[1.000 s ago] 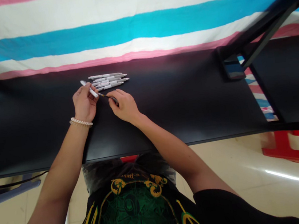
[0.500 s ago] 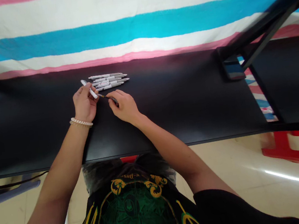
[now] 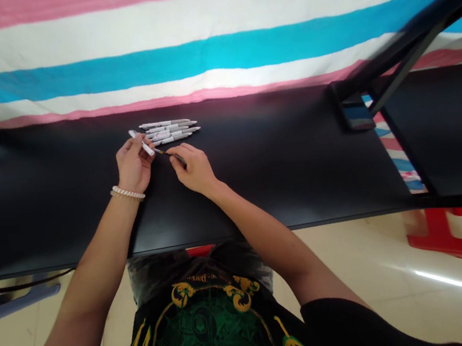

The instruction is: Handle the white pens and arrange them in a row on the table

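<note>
My left hand (image 3: 133,166), wearing a pale coiled band at the wrist, is closed round a white pen barrel (image 3: 148,148) tilted down to the right. My right hand (image 3: 195,169) pinches a slim dark pen part (image 3: 178,158). Its thin end, with a small golden spot, points at the lower end of the white barrel; whether the two touch I cannot tell. Just beyond my fingers, several white and grey pens (image 3: 172,129) lie side by side, their tips towards the right. My left fingers partly cover the ends of some of them.
The black tabletop (image 3: 282,172) spreads under both hands. Striped cloth (image 3: 215,56) hangs along its far edge. Black metal frame bars (image 3: 390,61) rise at the right and left. A red plastic stool (image 3: 456,234) stands on the tiled floor at the right.
The whole view has shifted slightly, so the table appears lower in the picture. Both hands keep nearly the same pose, grips and distance from each other.
</note>
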### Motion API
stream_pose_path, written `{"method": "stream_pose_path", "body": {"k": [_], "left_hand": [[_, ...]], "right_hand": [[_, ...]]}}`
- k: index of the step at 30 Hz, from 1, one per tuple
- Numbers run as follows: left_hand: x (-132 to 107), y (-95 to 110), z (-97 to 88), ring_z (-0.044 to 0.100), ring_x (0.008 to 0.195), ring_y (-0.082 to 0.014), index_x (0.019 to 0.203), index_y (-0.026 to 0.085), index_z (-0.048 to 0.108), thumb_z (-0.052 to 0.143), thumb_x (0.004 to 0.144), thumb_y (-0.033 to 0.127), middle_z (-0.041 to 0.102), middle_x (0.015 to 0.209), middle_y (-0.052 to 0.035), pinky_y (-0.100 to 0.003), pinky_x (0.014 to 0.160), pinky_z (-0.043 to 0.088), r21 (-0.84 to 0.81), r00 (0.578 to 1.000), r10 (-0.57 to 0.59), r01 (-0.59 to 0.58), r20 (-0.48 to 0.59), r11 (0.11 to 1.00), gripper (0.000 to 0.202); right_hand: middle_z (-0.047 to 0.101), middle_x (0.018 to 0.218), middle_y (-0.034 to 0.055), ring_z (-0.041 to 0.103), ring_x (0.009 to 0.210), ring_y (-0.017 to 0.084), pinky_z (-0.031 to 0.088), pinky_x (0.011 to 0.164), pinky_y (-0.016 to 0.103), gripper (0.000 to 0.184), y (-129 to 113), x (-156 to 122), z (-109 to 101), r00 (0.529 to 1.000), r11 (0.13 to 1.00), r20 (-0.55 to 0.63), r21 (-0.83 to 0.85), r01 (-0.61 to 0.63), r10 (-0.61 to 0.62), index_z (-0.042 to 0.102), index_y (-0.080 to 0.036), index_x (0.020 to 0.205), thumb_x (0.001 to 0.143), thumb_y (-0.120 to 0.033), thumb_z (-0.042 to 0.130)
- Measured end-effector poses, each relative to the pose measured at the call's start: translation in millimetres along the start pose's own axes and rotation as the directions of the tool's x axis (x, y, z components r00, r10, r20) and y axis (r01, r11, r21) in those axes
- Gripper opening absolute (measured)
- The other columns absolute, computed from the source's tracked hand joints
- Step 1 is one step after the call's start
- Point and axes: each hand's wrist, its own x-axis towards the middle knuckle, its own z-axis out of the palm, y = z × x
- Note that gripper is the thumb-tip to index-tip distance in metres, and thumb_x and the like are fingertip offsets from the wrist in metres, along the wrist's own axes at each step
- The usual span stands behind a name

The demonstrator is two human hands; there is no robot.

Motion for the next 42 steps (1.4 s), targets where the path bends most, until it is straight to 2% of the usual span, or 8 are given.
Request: {"method": "stream_pose_path", "body": {"k": [10, 16, 22, 26, 31, 35, 39, 42], "left_hand": [[0, -3, -3.5, 0.071, 0.071, -0.0104, 0.088, 0.012, 0.073, 0.074, 0.091, 0.024, 0.073, 0.082, -0.0047, -0.019, 0.068, 0.057, -0.072, 1.0, 0.017, -0.015, 0.024, 0.997, 0.012], [2, -4, -4.5, 0.073, 0.075, -0.0108, 0.087, 0.013, 0.072, 0.072, 0.093, 0.022, 0.075, 0.084, -0.0058, -0.019, 0.073, 0.058, -0.085, 0.999, 0.034, -0.036, -0.02, 0.996, 0.01], [3, -6, -6.4, 0.074, 0.081, -0.0128, 0.088, 0.013, 0.072, 0.076, 0.09, 0.025, 0.076, 0.089, -0.0063, -0.023, 0.08, 0.06, -0.078, 0.997, 0.075, -0.075, -0.006, 0.994, 0.012], [2, -8, -7.4, 0.075, 0.082, -0.0139, 0.09, 0.014, 0.071, 0.08, 0.087, 0.03, 0.076, 0.089, -0.0066, -0.024, 0.081, 0.061, -0.044, 0.993, 0.11, -0.108, 0.031, 0.993, 0.018], [-3, -12, -3.0, 0.077, 0.087, -0.0193, 0.09, 0.014, 0.069, 0.087, 0.077, 0.038, 0.077, 0.092, -0.0077, -0.033, 0.085, 0.062, 0.01, 0.981, 0.175, -0.176, 0.09, 0.984, 0.032], [-9, -17, 2.1, 0.077, 0.088, -0.0217, 0.094, 0.014, 0.068, 0.087, 0.076, 0.044, 0.078, 0.094, -0.0102, -0.036, 0.085, 0.063, 0.089, 0.972, 0.158, -0.175, 0.172, 0.98, 0.039], [-12, -18, 4.1, 0.077, 0.092, -0.0231, 0.095, 0.015, 0.068, 0.086, 0.077, 0.046, 0.078, 0.095, -0.0111, -0.039, 0.088, 0.063, 0.107, 0.971, 0.15, -0.172, 0.189, 0.979, 0.041], [-11, -19, 3.8, 0.077, 0.094, -0.0238, 0.095, 0.015, 0.068, 0.086, 0.076, 0.045, 0.078, 0.095, -0.0107, -0.04, 0.09, 0.063, 0.085, 0.973, 0.13, -0.149, 0.192, 0.985, 0.04]], "right_hand": [[0.067, 0.095, 0.0056, 0.062, 0.081, 0.016, 0.048, 0.077, 0.028, 0.025, 5, 0, 1, 0.997, 0.995, -0.059, 0.089, 0.048, -0.042, 0.071, -0.019, 0.111, 0.1, -0.02, 0.048], [0.067, 0.096, 0.0056, 0.062, 0.079, 0.016, 0.047, 0.074, 0.028, 0.026, 4, -1, 1, 0.997, 0.995, -0.051, 0.08, 0.057, -0.053, 0.072, -0.019, 0.111, 0.1, -0.018, 0.049], [0.067, 0.096, 0.0058, 0.062, 0.078, 0.016, 0.047, 0.073, 0.028, 0.026, 4, -1, 2, 0.996, 0.996, -0.073, 0.067, 0.052, -0.047, 0.072, -0.019, 0.112, 0.101, -0.018, 0.049], [0.067, 0.095, 0.0057, 0.062, 0.078, 0.016, 0.048, 0.073, 0.028, 0.025, 4, -1, 3, 0.996, 0.998, -0.082, 0.047, 0.046, -0.042, 0.072, -0.019, 0.111, 0.101, -0.019, 0.049], [0.069, 0.097, 0.0067, 0.065, 0.083, 0.018, 0.052, 0.079, 0.03, 0.024, 5, 0, 3, 0.993, 0.996, -0.11, 0.067, 0.053, -0.045, 0.071, -0.018, 0.112, 0.101, -0.019, 0.049], [0.072, 0.105, 0.0069, 0.069, 0.094, 0.02, 0.055, 0.089, 0.034, 0.02, 6, 1, 6, 0.986, 0.986, -0.162, 0.154, 0.071, -0.045, 0.067, -0.02, 0.113, 0.098, -0.018, 0.054], [0.073, 0.103, 0.0043, 0.071, 0.091, 0.02, 0.058, 0.086, 0.035, 0.023, 8, 0, 8, 0.982, 0.977, -0.187, 0.212, 0.016, 0.024, 0.063, -0.024, 0.115, 0.093, -0.018, 0.059], [0.074, 0.104, 0.0043, 0.072, 0.092, 0.02, 0.058, 0.087, 0.035, 0.017, 8, 0, 7, 0.981, 0.977, -0.193, 0.211, 0.032, 0.009, 0.064, -0.023, 0.109, 0.093, -0.018, 0.06]]}}
